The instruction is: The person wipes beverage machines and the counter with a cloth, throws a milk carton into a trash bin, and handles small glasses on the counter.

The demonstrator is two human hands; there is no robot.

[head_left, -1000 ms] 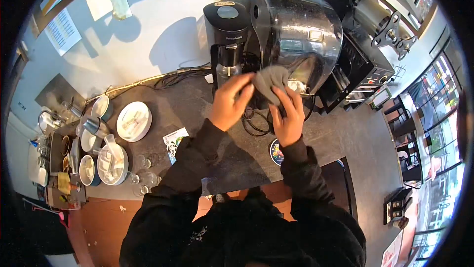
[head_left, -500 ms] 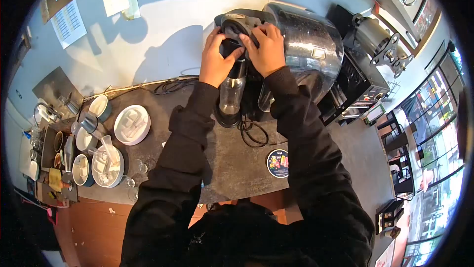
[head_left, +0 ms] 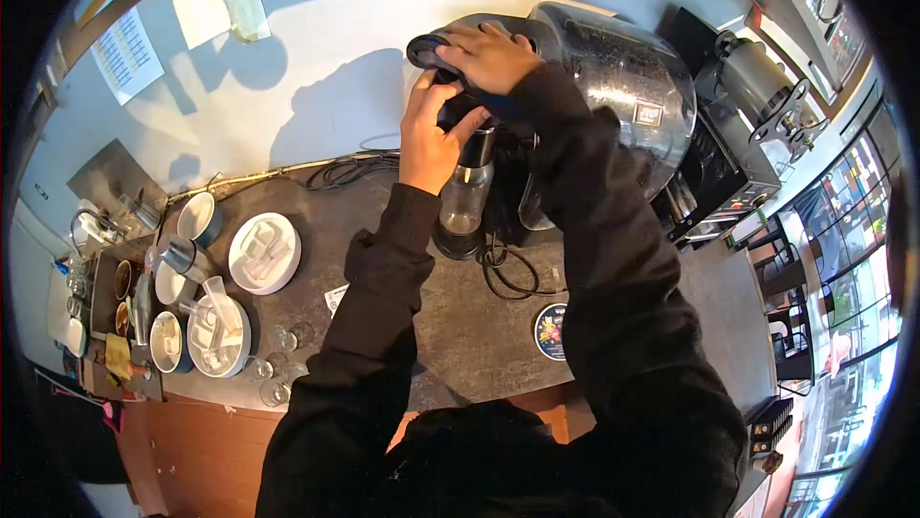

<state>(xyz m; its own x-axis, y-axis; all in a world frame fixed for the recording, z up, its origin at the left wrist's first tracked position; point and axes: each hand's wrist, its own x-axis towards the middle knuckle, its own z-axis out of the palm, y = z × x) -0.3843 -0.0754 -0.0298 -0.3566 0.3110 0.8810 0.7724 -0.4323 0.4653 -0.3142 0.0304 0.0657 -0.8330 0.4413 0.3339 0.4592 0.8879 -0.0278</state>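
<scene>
In the head view, a tall black appliance (head_left: 474,146) with a clear, bottle-like cylinder (head_left: 463,200) stands against the wall. My left hand (head_left: 430,135) is curled around the dark part just above the cylinder, its thumb on the near side. Over the top lies my right hand (head_left: 494,58), fingers bent across a black rounded piece (head_left: 425,50) that sticks out to the left. Much of that piece is hidden under my fingers, so its exact kind cannot be made out. A black cable (head_left: 498,278) loops at the appliance's foot.
Right of my hands is a large clear-domed machine (head_left: 623,87), with a black oven-like unit (head_left: 714,173) beyond. White bowls (head_left: 265,253) with plastic pieces, a metal jug (head_left: 182,254) and small glasses (head_left: 278,365) stand at left. A round coaster (head_left: 550,331) lies near the counter edge.
My right hand has rolled over the top and now lies across the black piece. The rounded end points more to the left. My left hand keeps its place, and the view has shifted slightly.
</scene>
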